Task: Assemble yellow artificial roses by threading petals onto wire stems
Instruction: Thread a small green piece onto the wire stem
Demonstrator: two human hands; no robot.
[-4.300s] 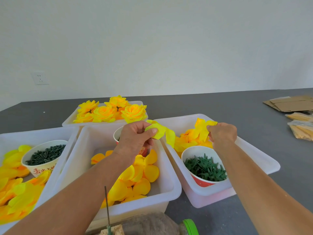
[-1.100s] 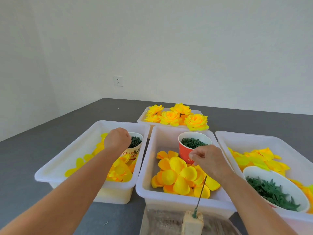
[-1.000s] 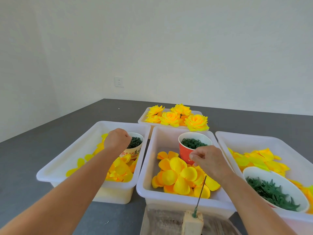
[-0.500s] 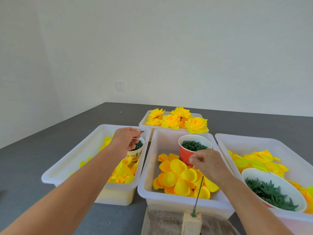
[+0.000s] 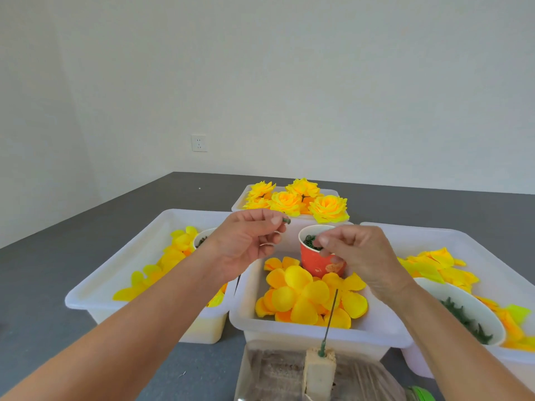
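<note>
A thin dark wire stem (image 5: 330, 319) stood up, leaning a little, from a small pale foam block (image 5: 320, 371) at the near edge of the grey surface (image 5: 58, 270). It looked stiff but bendy, so holding it low down would keep it steady. Just behind it, loose yellow cloth petals (image 5: 304, 296) lay in the middle white plastic tub (image 5: 289, 332). They looked soft and very light, easy to crush, best picked up by the edge.

The left hand (image 5: 246, 244) was up over the tubs, and its grip pinched a tiny green plastic piece (image 5: 286, 220) between thumb and finger. The right hand (image 5: 356, 253) hung over a red paper cup (image 5: 321, 256) of small green bits, fingers pinched close together. I could not tell if it held anything.

More yellow petals lay in the left white tub (image 5: 115, 273) and the right white tub (image 5: 434, 238). Finished yellow roses (image 5: 298, 201) sat in a tray at the far edge. A white bowl (image 5: 463, 308) of green leafy parts sat on the right. Behind was a plain white wall with a wall socket (image 5: 199, 143).
</note>
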